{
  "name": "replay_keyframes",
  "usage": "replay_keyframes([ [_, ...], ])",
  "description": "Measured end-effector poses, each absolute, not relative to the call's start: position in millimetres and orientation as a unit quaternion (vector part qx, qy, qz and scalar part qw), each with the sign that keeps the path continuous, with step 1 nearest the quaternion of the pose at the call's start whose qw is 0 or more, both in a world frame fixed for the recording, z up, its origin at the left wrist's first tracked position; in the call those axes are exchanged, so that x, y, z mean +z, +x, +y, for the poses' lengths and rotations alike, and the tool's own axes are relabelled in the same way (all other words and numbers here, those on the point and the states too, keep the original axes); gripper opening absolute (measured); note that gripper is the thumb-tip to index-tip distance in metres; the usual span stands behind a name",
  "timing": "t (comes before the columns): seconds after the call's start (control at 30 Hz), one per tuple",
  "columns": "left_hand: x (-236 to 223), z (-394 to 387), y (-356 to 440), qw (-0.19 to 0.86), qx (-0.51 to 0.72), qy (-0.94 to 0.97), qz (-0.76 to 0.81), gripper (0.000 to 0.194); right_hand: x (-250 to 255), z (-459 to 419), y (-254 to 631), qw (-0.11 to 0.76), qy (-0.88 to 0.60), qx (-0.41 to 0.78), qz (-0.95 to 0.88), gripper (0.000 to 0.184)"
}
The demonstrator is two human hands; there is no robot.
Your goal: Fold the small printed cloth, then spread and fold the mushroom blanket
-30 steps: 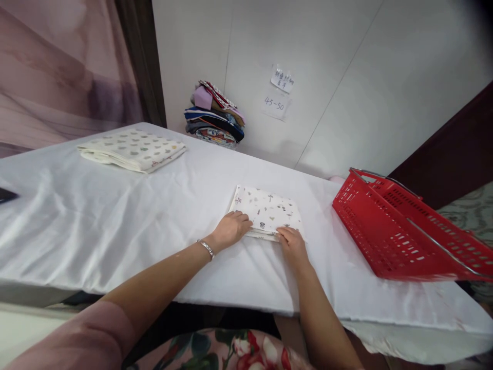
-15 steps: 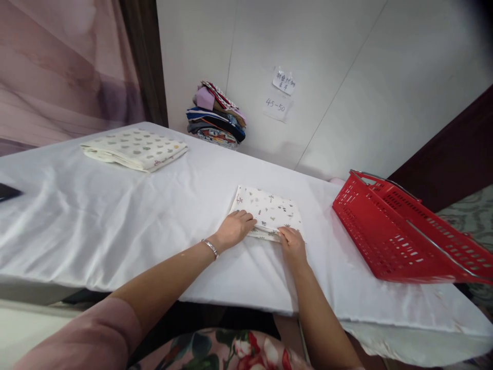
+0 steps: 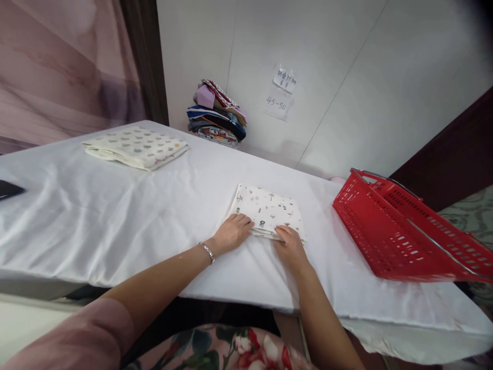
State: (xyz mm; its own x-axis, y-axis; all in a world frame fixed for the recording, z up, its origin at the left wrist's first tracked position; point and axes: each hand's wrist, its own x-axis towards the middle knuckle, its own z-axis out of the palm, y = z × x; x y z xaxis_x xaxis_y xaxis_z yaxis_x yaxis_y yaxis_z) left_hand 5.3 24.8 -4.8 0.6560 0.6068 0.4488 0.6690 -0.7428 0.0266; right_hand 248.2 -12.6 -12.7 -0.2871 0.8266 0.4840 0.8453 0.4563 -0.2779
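A small folded white cloth (image 3: 269,208) with a sparse print of little plants and dark motifs lies flat on the white-covered table (image 3: 162,205). At its near left corner my left hand (image 3: 233,232), with a bracelet at the wrist, has its fingers closed on the edge. My right hand (image 3: 289,247) pinches the near edge towards the right, thumb and fingers at the fold. Between the hands the layered near edge shows. Parts of both hands' fingertips are hidden by the cloth and by the hands themselves.
A larger folded cream cloth (image 3: 138,146) with grey-green shapes lies at the far left. A red plastic basket (image 3: 385,231) stands on the right. Behind the table is a stack of folded fabrics (image 3: 217,113). A dark flat object (image 3: 10,190) sits at the left edge.
The near edge of the cloth now lies flatter, with its top layer drawn slightly towards me. My right fingers have shifted a little left along the edge; my left hand has barely moved.
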Motion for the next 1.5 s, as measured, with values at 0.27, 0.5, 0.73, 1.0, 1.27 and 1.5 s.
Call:
replay_keyframes([
  [0.27,-1.8,31.8,5.4,0.05,-0.222,-0.905,-0.36,0.02,-14.3,-8.6,250.3,0.308,-0.523,0.009,-0.795,0.026],
  [0.5,0.5,29.9,6.4,0.037,-0.231,-0.899,-0.371,0.019,-10.9,-7.6,247.5,0.331,-0.53,0.031,-0.78,0.023],
  [0.73,3.7,27.5,9.5,0.041,-0.224,-0.899,-0.375,0.018,-6.1,-10.9,242.6,0.349,-0.538,0.045,-0.766,0.021],
  [1.0,6.2,31.6,15.4,0.071,-0.204,-0.898,-0.383,0.018,-9.7,-8.8,244.0,0.336,-0.528,0.019,-0.779,0.022],
  [1.27,7.0,31.5,13.4,0.074,-0.198,-0.905,-0.369,0.016,-13.5,-6.0,244.5,0.315,-0.535,-0.001,-0.784,0.02],
  [1.5,7.8,40.4,14.8,0.116,-0.212,-0.901,-0.361,0.017,-8.1,-8.4,233.3,0.337,-0.561,-0.056,-0.754,0.022],
])
